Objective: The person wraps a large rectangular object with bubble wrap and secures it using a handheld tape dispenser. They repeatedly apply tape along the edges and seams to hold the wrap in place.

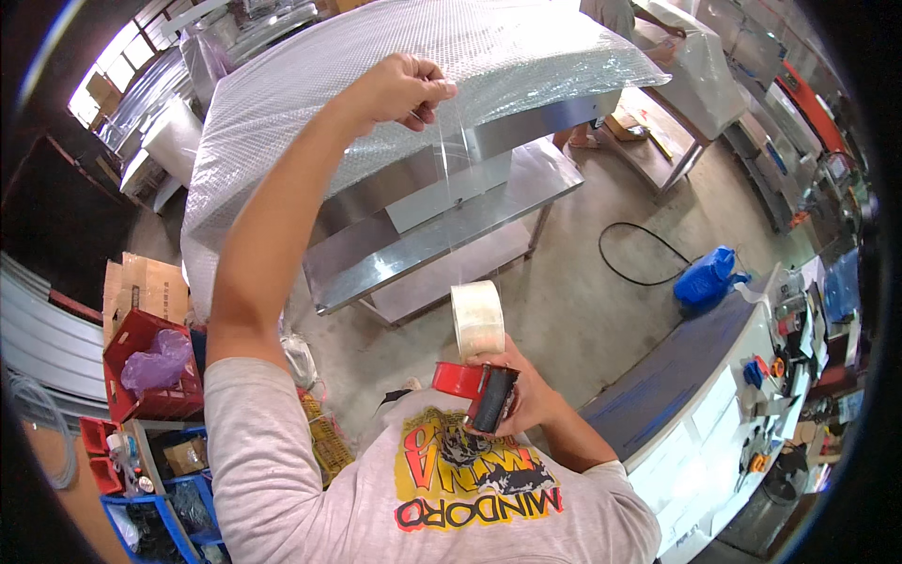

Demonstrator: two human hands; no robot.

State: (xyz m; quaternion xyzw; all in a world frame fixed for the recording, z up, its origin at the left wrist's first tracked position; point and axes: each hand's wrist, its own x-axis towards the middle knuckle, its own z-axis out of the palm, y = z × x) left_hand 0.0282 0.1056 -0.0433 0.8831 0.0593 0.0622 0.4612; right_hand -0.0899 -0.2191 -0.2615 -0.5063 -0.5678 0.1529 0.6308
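Observation:
My left hand (404, 92) is raised over the bubble wrap (282, 103), its fingers pinched on the end of a strip of clear packing tape (443, 155). From there the strip runs down toward a large tape roll (479, 320) near my chest, and its lower part is hard to see. That roll sits on a red tape dispenser (458, 379) with a black roller, gripped by my right hand (531, 390). Bubble wrap drapes over a large stainless steel piece (432, 226) with a lower shelf, in front of me.
On the right stands a workbench (695, 470) with papers and tools. A blue bag (707, 280) and a black cable (606, 246) lie on the floor. Crates and bins (155, 376) stack at the left. Another person (611, 14) is at the far right.

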